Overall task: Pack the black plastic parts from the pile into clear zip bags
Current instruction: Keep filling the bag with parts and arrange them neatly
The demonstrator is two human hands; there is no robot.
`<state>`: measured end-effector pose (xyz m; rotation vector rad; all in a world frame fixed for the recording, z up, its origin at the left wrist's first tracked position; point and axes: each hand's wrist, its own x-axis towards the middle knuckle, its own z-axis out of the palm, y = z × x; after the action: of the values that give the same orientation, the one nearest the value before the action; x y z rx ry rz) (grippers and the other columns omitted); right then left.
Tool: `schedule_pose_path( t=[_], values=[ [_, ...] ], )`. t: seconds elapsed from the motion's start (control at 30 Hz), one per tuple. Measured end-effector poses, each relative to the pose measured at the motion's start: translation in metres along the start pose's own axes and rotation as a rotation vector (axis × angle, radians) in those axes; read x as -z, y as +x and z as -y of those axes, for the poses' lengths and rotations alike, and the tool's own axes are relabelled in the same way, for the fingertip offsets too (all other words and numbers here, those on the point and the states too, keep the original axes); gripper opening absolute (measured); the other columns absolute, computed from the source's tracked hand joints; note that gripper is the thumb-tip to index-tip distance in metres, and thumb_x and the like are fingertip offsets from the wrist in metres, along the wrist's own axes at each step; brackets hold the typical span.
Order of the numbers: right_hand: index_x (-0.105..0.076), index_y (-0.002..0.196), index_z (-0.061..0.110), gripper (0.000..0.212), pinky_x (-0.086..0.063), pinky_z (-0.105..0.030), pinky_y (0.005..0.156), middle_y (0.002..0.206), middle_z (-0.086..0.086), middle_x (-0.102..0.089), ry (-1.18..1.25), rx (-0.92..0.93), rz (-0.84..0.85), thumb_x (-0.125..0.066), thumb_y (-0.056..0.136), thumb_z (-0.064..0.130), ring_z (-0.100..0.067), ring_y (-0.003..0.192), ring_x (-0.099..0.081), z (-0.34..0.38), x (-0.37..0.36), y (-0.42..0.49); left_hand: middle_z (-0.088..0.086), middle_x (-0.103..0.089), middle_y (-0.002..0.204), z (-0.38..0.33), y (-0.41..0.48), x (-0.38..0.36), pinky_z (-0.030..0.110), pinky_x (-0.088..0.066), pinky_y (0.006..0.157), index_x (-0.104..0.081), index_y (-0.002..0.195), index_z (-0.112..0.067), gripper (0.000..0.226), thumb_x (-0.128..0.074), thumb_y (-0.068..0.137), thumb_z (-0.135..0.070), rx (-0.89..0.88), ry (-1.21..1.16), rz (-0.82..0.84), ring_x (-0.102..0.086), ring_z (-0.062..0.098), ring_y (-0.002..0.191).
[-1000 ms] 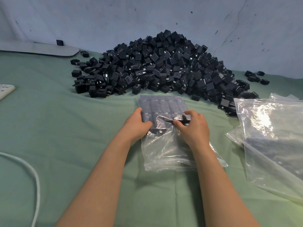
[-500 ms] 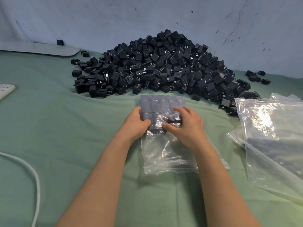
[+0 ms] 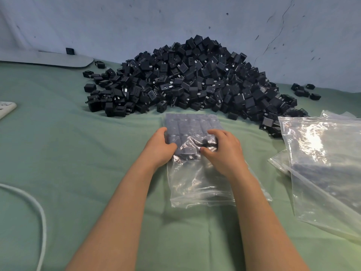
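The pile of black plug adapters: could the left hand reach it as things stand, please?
Probably yes: the pile lies just beyond the left hand with only bare cloth between, though that hand grips the zip bag.

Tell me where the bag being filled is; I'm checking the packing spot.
Head view, centre: the bag lies on the green cloth just in front of the black pile, the left hand and right hand holding its filled far end.
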<state>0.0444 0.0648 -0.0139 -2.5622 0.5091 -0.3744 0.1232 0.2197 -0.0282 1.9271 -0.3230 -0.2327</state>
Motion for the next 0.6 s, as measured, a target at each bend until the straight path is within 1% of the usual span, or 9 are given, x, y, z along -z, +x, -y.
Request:
schedule_pose_path(
  t=[0.07,0.13,0.17,0.3,0.37,0.43,0.5,0.57,0.6],
  values=[
    [-0.043,0.139,0.028,0.061,-0.021,-0.045,0.115,0.146,-0.001,-0.04,0.005,-0.001,0.006,-0.067,0.085,0.04,-0.024,0.138,-0.029,0.001,-0.0007,-0.0005,-0.018,-0.047,0.08,-0.0009,-0.0004,0.0003,0.016,-0.042,0.071,-0.044,0.086,-0.033,0.033,-0.053,0.086,-0.001,0.015,0.003,-0.002,-0.048,0.003,0.078],
    [-0.043,0.14,0.028,0.061,-0.021,-0.045,0.115,0.146,-0.002,-0.04,0.012,-0.002,0.008,-0.067,0.085,0.041,-0.024,0.138,-0.029,0.0015,-0.0016,-0.0007,-0.011,-0.055,0.09,-0.0023,-0.0012,0.0007,0.028,-0.046,0.087,-0.051,0.106,-0.023,0.03,-0.053,0.086,-0.001,0.026,0.001,0.006,-0.053,0.012,0.092],
    [-0.043,0.14,0.028,0.061,-0.021,-0.044,0.115,0.146,-0.002,-0.04,0.011,-0.003,0.007,-0.067,0.085,0.041,-0.024,0.138,-0.029,0.0017,-0.0022,-0.0007,-0.008,-0.056,0.096,-0.0029,-0.0016,0.0009,0.03,-0.045,0.091,-0.051,0.117,-0.019,0.036,-0.053,0.085,-0.001,0.027,0.0,0.009,-0.053,0.013,0.096],
    [-0.044,0.139,0.028,0.061,-0.021,-0.044,0.115,0.146,-0.001,-0.041,0.0,-0.003,-0.002,-0.066,0.085,0.042,-0.024,0.138,-0.029,0.0025,-0.0041,-0.0009,-0.013,-0.045,0.091,-0.0047,-0.0038,0.0006,0.024,-0.037,0.086,-0.041,0.138,-0.014,0.055,-0.054,0.086,-0.003,0.023,0.013,0.0,-0.045,0.008,0.096],
    [-0.044,0.139,0.027,0.06,-0.021,-0.044,0.115,0.145,-0.001,-0.042,-0.005,0.001,-0.006,-0.066,0.085,0.042,-0.024,0.137,-0.03,0.0029,-0.0048,-0.0009,-0.017,-0.041,0.085,-0.005,-0.0045,0.0007,0.023,-0.036,0.084,-0.04,0.139,-0.014,0.055,-0.054,0.087,-0.003,0.017,0.019,-0.005,-0.046,0.006,0.09],
    [-0.045,0.139,0.027,0.059,-0.021,-0.044,0.115,0.144,-0.001,-0.042,-0.008,0.005,-0.006,-0.066,0.085,0.041,-0.024,0.137,-0.03,0.0028,-0.0053,-0.001,-0.022,-0.04,0.08,-0.0043,-0.0041,0.0001,0.021,-0.036,0.08,-0.041,0.138,-0.014,0.055,-0.055,0.086,-0.003,0.01,0.022,-0.011,-0.045,-0.003,0.075],
    [-0.044,0.139,0.027,0.059,-0.021,-0.044,0.115,0.145,-0.001,-0.042,-0.01,0.003,-0.003,-0.065,0.086,0.042,-0.024,0.137,-0.03,0.0022,-0.0052,-0.0011,-0.024,-0.041,0.08,-0.0042,-0.0039,-0.0006,0.014,-0.038,0.071,-0.042,0.138,-0.015,0.056,-0.056,0.085,-0.003,0.011,0.024,-0.019,-0.041,-0.011,0.069],
    [-0.044,0.139,0.027,0.059,-0.021,-0.045,0.115,0.145,-0.001,-0.042,-0.014,0.0,-0.003,-0.064,0.086,0.043,-0.024,0.137,-0.03,0.0018,-0.005,-0.001,-0.018,-0.055,0.096,-0.0066,-0.0054,-0.0001,0.008,-0.039,0.068,-0.041,0.139,-0.015,0.057,-0.059,0.085,-0.007,0.006,0.037,-0.017,-0.05,-0.005,0.078],
    [-0.044,0.139,0.027,0.058,-0.022,-0.045,0.114,0.145,-0.001,-0.042,-0.016,0.0,-0.008,-0.063,0.087,0.044,-0.024,0.137,-0.031,0.0018,-0.005,-0.0009,-0.009,-0.058,0.114,-0.0071,-0.006,0.0001,0.01,-0.039,0.078,-0.038,0.141,-0.015,0.06,-0.061,0.085,-0.01,0.006,0.054,-0.016,-0.055,0.002,0.093]
  ],
)
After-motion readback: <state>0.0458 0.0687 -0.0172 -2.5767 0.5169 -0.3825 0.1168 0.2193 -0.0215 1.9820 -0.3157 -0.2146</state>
